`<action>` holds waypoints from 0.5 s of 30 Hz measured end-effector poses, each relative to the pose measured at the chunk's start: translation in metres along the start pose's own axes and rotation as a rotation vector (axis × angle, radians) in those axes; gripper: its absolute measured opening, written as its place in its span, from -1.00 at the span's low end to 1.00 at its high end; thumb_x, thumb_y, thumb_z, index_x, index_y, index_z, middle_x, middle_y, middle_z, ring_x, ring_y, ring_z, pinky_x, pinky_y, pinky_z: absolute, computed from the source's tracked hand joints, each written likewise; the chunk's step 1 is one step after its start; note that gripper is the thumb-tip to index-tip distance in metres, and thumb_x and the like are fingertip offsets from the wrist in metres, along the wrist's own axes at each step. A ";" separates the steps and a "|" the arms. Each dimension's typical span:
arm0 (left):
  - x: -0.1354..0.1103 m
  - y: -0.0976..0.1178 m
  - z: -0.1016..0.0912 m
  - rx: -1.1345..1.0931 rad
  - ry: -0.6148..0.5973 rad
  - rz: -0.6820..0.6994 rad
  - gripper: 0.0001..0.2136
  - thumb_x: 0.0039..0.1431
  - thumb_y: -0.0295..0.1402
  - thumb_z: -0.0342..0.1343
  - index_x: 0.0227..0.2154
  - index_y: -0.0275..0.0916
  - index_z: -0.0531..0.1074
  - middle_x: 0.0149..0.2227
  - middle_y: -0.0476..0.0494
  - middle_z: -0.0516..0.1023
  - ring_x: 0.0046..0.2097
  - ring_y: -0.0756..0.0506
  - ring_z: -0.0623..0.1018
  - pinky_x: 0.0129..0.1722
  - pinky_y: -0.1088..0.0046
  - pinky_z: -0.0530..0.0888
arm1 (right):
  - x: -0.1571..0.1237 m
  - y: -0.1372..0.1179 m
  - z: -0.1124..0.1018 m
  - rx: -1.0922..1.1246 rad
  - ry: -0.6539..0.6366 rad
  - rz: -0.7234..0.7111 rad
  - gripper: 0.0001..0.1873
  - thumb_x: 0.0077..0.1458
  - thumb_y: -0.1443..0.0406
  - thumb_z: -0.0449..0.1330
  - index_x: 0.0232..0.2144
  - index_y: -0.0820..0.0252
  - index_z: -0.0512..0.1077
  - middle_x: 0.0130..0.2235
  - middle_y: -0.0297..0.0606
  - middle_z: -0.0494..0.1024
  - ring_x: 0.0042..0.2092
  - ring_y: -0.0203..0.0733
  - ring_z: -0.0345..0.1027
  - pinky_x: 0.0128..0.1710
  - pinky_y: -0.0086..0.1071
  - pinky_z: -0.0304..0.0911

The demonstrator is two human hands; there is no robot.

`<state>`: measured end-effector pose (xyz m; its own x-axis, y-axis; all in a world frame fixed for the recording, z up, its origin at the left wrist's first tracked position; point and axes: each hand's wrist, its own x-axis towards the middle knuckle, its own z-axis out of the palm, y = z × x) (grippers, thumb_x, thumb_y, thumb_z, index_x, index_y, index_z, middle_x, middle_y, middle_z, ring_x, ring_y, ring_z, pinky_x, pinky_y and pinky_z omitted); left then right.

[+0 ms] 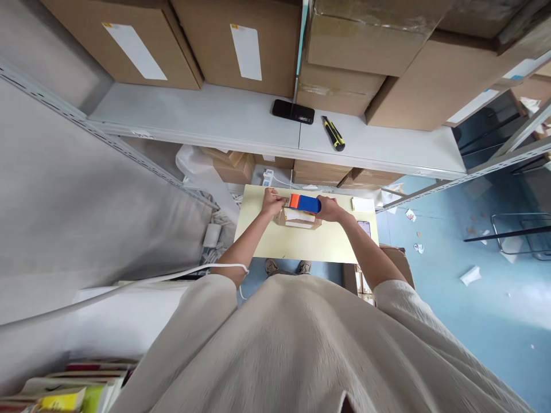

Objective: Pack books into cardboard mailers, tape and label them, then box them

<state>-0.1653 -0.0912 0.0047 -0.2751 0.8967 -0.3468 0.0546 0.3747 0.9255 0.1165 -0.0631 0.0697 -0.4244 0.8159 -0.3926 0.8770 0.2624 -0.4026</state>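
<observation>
A small cardboard box [317, 223] with a white label facing me sits on the pale yellow table [269, 244]. Over its top is a blue and orange tape dispenser [309, 204], its orange end pointing left. My right hand [329, 209] is wrapped round the blue end of the dispenser. At the box's upper left end my left hand [272, 202] has its fingers pressed together; what is between them is too small to make out. Whether the dispenser touches the box I cannot tell.
Behind the table stands a grey shelf [206, 117] with large cartons [275, 63], a black phone [293, 112] and a yellow-black utility knife [333, 134]. Another phone [364, 228] and a white paper stack [363, 205] lie at the table's right. A white cable [172, 276] crosses by my left arm.
</observation>
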 end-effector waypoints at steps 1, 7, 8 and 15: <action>0.002 -0.001 -0.004 -0.021 0.013 -0.025 -0.53 0.07 -0.54 0.35 -0.09 -0.05 0.24 -0.39 0.12 0.57 -0.26 -0.12 0.69 -0.18 0.34 0.54 | 0.000 0.000 -0.003 -0.011 -0.008 -0.002 -0.53 -0.06 0.32 0.46 -0.12 0.03 0.37 -0.16 -0.21 0.63 -0.08 0.09 0.53 0.17 -0.11 0.27; 0.009 -0.011 -0.027 -0.083 0.026 -0.106 -0.50 -0.06 -0.55 0.33 -0.17 -0.03 0.18 -0.41 0.15 0.52 -0.30 -0.10 0.63 -0.18 0.36 0.50 | -0.003 0.000 -0.020 -0.060 -0.069 0.040 -0.57 0.05 0.17 0.51 -0.14 0.04 0.38 -0.18 -0.18 0.65 -0.12 0.09 0.55 0.16 -0.10 0.27; 0.010 -0.014 -0.030 -0.082 0.034 -0.113 -0.50 -0.06 -0.55 0.32 -0.17 -0.03 0.17 -0.41 0.14 0.52 -0.31 -0.10 0.62 -0.19 0.37 0.48 | -0.004 0.000 -0.022 -0.067 -0.075 0.037 -0.57 0.06 0.15 0.52 -0.14 0.04 0.39 -0.19 -0.18 0.65 -0.12 0.09 0.55 0.16 -0.10 0.27; 0.012 -0.035 -0.046 -0.062 0.071 -0.133 -0.52 -0.10 -0.48 0.30 -0.19 -0.02 0.17 -0.38 0.12 0.50 -0.32 -0.08 0.58 -0.24 0.39 0.45 | -0.003 0.009 -0.025 -0.116 -0.065 0.061 -0.59 0.03 0.19 0.53 -0.17 0.04 0.42 -0.19 -0.15 0.65 -0.07 0.13 0.54 0.16 -0.08 0.29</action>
<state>-0.2149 -0.1045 -0.0244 -0.3432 0.8204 -0.4573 -0.0458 0.4717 0.8806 0.1308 -0.0503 0.0878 -0.3797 0.7979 -0.4682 0.9202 0.2738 -0.2797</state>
